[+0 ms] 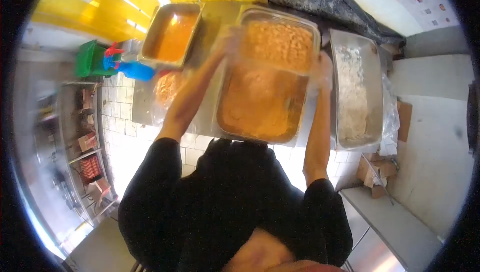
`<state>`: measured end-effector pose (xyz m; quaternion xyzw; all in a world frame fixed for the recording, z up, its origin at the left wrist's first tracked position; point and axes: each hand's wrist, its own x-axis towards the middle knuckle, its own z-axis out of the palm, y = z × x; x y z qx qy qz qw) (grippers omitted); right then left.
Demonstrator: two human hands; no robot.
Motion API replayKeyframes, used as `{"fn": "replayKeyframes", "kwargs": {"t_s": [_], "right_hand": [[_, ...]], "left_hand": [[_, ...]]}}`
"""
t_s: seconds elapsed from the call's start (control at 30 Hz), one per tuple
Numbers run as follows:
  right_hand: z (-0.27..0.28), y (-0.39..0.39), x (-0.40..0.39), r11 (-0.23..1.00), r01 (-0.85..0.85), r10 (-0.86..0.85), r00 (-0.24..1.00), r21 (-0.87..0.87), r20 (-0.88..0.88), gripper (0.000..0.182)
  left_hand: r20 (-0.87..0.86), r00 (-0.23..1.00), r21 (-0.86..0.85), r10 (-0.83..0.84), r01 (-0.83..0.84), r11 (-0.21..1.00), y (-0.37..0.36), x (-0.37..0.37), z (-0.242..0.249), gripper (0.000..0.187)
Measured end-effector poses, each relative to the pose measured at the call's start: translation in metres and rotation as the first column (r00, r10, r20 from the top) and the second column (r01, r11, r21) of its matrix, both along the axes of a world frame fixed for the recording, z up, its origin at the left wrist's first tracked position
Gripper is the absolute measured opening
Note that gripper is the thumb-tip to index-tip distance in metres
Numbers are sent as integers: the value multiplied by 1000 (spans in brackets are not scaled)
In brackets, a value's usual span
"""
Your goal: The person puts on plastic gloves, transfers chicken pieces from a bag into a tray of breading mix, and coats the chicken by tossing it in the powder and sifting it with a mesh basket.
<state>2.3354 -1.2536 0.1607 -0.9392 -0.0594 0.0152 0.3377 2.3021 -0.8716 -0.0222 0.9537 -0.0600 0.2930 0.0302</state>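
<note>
A metal tray of lumpy orange-brown pieces (280, 40) overlaps the far part of a larger pan of orange-brown powder (257, 104). My left hand (231, 43), blurred, is at the upper tray's left side, its fingers closed at the rim. On the right side, my right hand (322, 72) is closed at the same tray's rim, also smeared by motion. Beyond my left arm stands a metal pan of orange liquid (174, 34). To the right of my right hand lies a long metal pan with whitish flour (352, 92).
A blue spray bottle (135, 70) with a red nozzle lies by a green bin (91, 58) at the left. A plastic bag with orange contents (167, 89) is under my left forearm. Shelves stand far left; a steel counter (395, 222) is lower right.
</note>
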Motion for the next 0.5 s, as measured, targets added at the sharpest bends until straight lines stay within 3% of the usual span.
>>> {"fn": "replayKeyframes", "kwargs": {"t_s": [0.03, 0.07, 0.1, 0.13, 0.17, 0.2, 0.23, 0.27, 0.33, 0.37, 0.4, 0.43, 0.47, 0.5], "right_hand": [[4, 2, -4, 994, -59, 56, 998, 97, 36, 30], [-3, -2, -4, 993, -91, 84, 992, 77, 94, 30], [-7, -13, 1, 994, -81, 73, 992, 78, 99, 30], [-8, -25, 11, 999, -6, 8, 999, 42, -45, 31], [-4, -24, 19, 998, 55, -54, 982, 0, -182, 31], [-7, -13, 22, 999, 44, -42, 983, 5, -180, 31], [-14, -6, 17, 998, -53, 53, 998, 34, 18, 31], [-17, -8, 6, 989, -141, 131, 969, 37, 211, 31], [-2, -12, 3, 999, -51, 50, 988, 3, 143, 31], [8, -10, 1, 999, 15, -12, 998, -32, 65, 31], [24, -18, 6, 998, 37, -26, 979, 51, -201, 32], [21, -8, 10, 998, 18, -7, 980, 55, -197, 32], [14, -2, 11, 999, -15, 19, 998, 48, -67, 32], [9, -6, 3, 999, -30, 28, 998, 33, 56, 33]], "left_hand": [[102, 993, -159, -62, 78, 984, -4, 2, -12, 29], [221, 926, 358, 307, -369, 858, -21, 9, -13, 33], [347, 830, 550, 436, -557, 622, -27, 12, -18, 35], [498, 707, 661, 503, -685, 308, -32, 14, -23, 39], [218, 887, 491, 407, -460, 739, -32, 10, -24, 35], [93, 951, 339, 296, -310, 888, -23, 6, -23, 34], [-10, 987, 147, 162, -159, 976, -12, 3, -22, 32], [-361, 920, -130, 153, -212, 969, 7, -5, 20, 26], [-634, 773, -354, 27, -321, 879, 9, 13, 47, 21], [-489, 790, -51, 370, -450, 892, -5, 21, 36, 23], [-233, 728, 219, 645, -607, 764, -20, 23, 20, 26], [98, 599, 408, 794, -752, 517, -34, 27, 3, 29], [433, 440, 489, 787, -848, 205, -50, 26, -13, 32], [719, 295, 457, 630, -883, -108, -69, 15, -8, 36]]}}
